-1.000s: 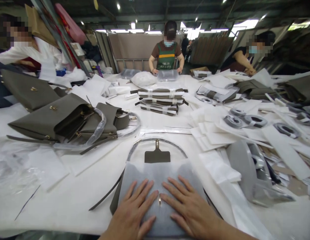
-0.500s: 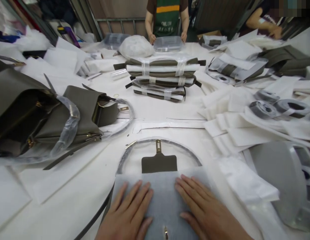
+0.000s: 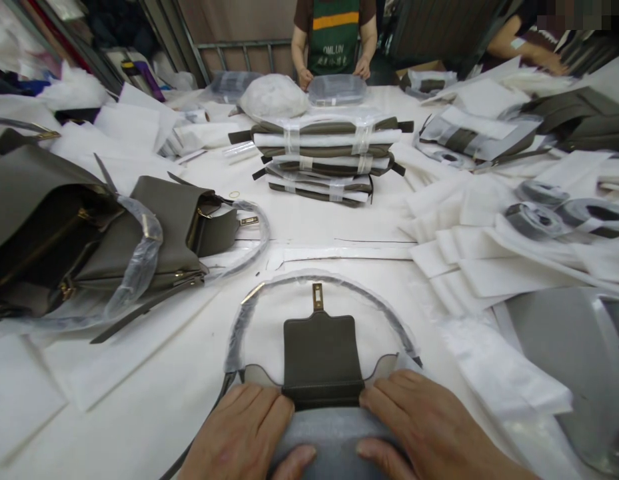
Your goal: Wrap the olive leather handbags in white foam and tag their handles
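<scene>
A grey-green handbag lies flat on the white table right in front of me, its closing tab with a gold clasp pointing away and its plastic-wrapped handle arching over it. A sheet of white foam wrap covers the bag's front. My left hand and my right hand are curled over the bag's top edge on either side of the tab, fingers bent and thumbs under, gripping the bag and the foam sheet.
Two more unwrapped bags lie at the left. A stack of wrapped bags sits mid-table. Foam sheets and tape rolls crowd the right, with a grey tape dispenser near me. A person in a green apron stands opposite.
My hands went from lying flat with fingers spread on the foam sheet to curled over the bag's top edge. More of the tab now shows. The view dropped lower.
</scene>
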`<action>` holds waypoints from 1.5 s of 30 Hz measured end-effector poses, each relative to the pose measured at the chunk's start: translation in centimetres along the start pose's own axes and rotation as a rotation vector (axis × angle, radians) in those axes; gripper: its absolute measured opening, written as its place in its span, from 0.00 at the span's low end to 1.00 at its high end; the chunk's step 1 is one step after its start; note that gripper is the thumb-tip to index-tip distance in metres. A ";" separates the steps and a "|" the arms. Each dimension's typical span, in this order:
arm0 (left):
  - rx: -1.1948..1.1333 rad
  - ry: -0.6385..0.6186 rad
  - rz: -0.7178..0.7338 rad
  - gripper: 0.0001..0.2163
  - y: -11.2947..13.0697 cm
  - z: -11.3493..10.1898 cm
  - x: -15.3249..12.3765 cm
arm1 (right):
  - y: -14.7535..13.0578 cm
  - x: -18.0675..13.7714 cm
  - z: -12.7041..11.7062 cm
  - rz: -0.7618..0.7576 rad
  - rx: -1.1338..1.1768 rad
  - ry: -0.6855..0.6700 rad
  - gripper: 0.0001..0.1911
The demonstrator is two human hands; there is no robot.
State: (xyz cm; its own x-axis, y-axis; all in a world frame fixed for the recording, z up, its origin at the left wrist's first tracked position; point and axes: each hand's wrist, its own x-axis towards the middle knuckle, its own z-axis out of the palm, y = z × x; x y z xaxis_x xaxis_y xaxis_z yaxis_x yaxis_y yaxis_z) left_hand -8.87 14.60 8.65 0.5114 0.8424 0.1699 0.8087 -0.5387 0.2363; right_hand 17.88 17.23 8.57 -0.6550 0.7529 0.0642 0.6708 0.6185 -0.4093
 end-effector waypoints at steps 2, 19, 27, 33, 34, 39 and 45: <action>0.026 -0.019 -0.013 0.17 -0.2 1.0 0.2 | 0.3 0.6 1.0 -0.003 -0.086 -0.020 0.15; 0.261 0.098 0.456 0.15 0.4 4.7 -2.6 | 1.1 1.9 4.3 0.035 -0.355 -0.123 0.22; 0.169 -0.069 0.368 0.32 1.8 3.8 -3.6 | 0.9 2.7 1.5 0.188 -0.076 -0.211 0.16; -0.051 -0.208 0.239 0.34 2.7 2.5 -3.9 | 2.4 8.4 -0.3 0.253 0.205 0.123 0.16; -0.062 -0.216 0.233 0.34 2.8 2.4 -3.9 | 2.5 9.5 -0.3 0.284 0.282 0.124 0.19; -0.091 -0.205 0.234 0.31 3.0 2.3 -3.9 | 1.0 9.8 -0.5 0.247 0.442 0.121 0.20; -0.171 -0.065 0.265 0.29 2.8 2.2 -4.0 | -2.7 1.1 -0.2 -0.164 0.513 0.185 0.13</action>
State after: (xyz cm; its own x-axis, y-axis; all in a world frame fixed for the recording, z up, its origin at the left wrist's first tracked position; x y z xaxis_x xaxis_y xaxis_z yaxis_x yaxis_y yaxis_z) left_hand -7.99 9.71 6.55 0.7199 0.6684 0.1870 0.5868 -0.7301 0.3503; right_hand 15.45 16.43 9.94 -0.6334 0.7118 0.3035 0.2807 0.5769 -0.7671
